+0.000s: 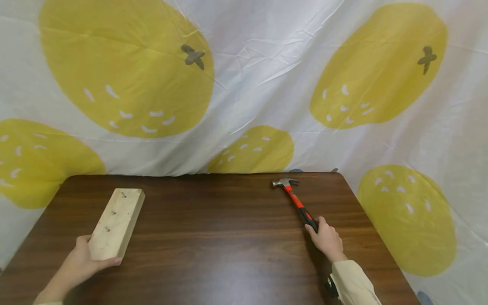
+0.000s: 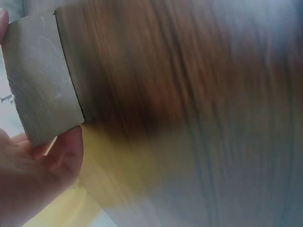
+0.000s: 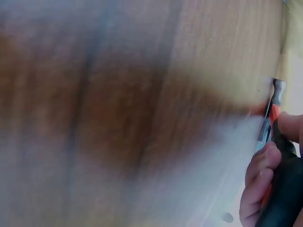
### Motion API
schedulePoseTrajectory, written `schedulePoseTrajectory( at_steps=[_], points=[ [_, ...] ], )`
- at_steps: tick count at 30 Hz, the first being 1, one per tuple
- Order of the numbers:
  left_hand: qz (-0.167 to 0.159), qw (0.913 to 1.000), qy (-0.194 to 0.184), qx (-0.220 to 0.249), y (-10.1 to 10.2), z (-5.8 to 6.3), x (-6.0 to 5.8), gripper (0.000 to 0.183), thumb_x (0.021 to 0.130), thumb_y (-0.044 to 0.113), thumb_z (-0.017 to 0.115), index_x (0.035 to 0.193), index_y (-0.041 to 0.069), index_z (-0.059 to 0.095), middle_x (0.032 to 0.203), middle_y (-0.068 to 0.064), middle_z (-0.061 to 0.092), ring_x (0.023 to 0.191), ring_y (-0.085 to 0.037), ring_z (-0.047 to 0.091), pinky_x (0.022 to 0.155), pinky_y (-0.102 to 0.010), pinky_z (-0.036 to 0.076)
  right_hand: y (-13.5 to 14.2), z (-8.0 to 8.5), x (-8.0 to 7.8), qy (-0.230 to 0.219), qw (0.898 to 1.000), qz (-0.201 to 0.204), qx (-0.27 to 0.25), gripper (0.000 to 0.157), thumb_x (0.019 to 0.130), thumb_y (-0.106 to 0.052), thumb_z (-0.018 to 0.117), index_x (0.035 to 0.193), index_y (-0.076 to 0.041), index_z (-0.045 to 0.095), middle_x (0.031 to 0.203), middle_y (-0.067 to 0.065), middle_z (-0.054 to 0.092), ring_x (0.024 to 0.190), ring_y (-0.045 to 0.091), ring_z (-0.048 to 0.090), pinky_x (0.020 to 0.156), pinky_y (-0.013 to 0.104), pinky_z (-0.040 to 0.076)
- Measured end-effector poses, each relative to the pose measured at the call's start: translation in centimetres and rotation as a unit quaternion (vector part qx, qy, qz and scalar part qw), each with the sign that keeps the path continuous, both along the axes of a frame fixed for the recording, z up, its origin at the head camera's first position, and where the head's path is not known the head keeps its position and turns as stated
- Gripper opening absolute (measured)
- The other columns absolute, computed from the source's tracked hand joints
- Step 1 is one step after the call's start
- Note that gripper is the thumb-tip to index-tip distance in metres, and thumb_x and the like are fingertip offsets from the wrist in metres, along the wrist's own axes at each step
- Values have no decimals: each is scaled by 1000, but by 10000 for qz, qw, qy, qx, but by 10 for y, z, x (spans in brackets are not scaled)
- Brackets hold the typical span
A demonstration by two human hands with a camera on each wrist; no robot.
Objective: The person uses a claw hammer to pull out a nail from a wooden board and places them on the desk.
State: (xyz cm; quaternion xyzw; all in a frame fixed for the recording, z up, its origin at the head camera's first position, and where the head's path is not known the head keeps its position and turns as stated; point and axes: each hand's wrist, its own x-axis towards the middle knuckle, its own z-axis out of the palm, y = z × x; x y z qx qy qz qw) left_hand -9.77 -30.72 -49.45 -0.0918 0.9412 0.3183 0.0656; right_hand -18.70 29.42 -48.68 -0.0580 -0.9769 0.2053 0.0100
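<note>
Got a pale, squared-off block [image 1: 104, 243] over the table's [image 1: 213, 254] left side, with three nails [image 1: 113, 213] poking out, gripped at its near end by a wide-spread left hand [image 1: 78, 264]. Also got a red-and-black hammer [image 1: 295, 199] at right, with right hand [image 1: 328, 239] curled snugly round it. Can't read any lettering, tbh.

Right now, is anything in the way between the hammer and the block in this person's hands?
Nothing visible is. In the head view, only table shows between the hammer, held by the right hand, and the block, gripped by the left hand.
</note>
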Motion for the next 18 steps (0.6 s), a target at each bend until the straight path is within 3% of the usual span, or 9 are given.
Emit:
schedulePoseTrajectory(
  at_steps=[4,10,18],
  points=[
    [-16,10000,-68,-9,13,0,0,116,64,48,77,121,-26,8,105,-51,37,93,-51,49,76,-53,44,2,-4,7,262,9996,-56,65,37,86,-35,57,109,-7,55,75,16,61,56,26,53,41,35,34],
    [-114,9992,380,18,34,-3,2,111,60,44,80,118,-25,14,101,-47,41,86,-45,53,72,-50,46,6,-11,14,387,9991,-152,-24,36,86,-34,58,110,-8,58,78,15,63,56,26,53,42,33,33],
    [-99,9983,572,64,52,-8,0,110,59,46,81,116,-22,18,103,-43,42,85,-43,52,70,-49,45,6,-5,21,482,9987,-113,-134,36,86,-33,59,110,-7,59,68,6,57,54,22,49,41,32,32]
  ],
)
